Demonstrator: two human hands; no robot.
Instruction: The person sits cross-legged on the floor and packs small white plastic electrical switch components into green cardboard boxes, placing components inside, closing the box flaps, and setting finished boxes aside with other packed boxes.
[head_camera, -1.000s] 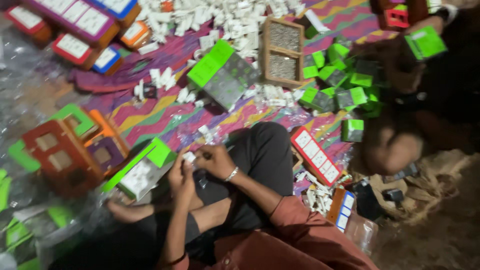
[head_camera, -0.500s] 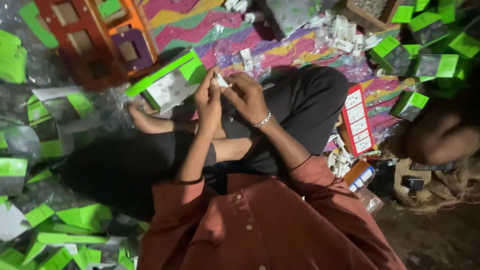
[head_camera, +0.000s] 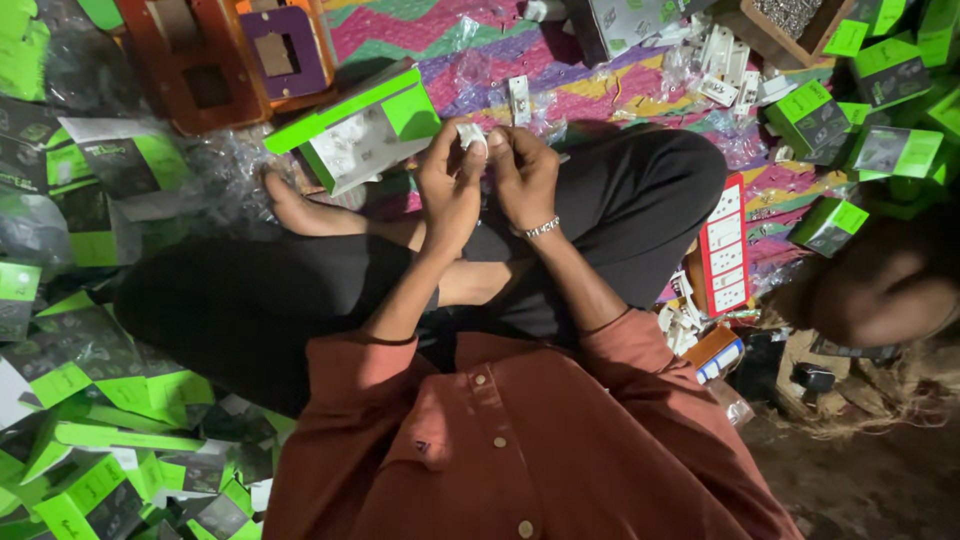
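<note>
Both hands are meeting above the lap: left hand (head_camera: 447, 185) and right hand (head_camera: 522, 175) fingers are pinching a small white switch part (head_camera: 470, 133) together, steadying it near the open green box (head_camera: 355, 125).

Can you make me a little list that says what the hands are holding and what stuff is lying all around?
left hand: pinches the small white part
right hand: touches the same part from the other side
wrist: bracelet on the right
sitting: cross-legged on a striped mat
in front: open green box
left side: pile of green cartons
right side: red card
</note>
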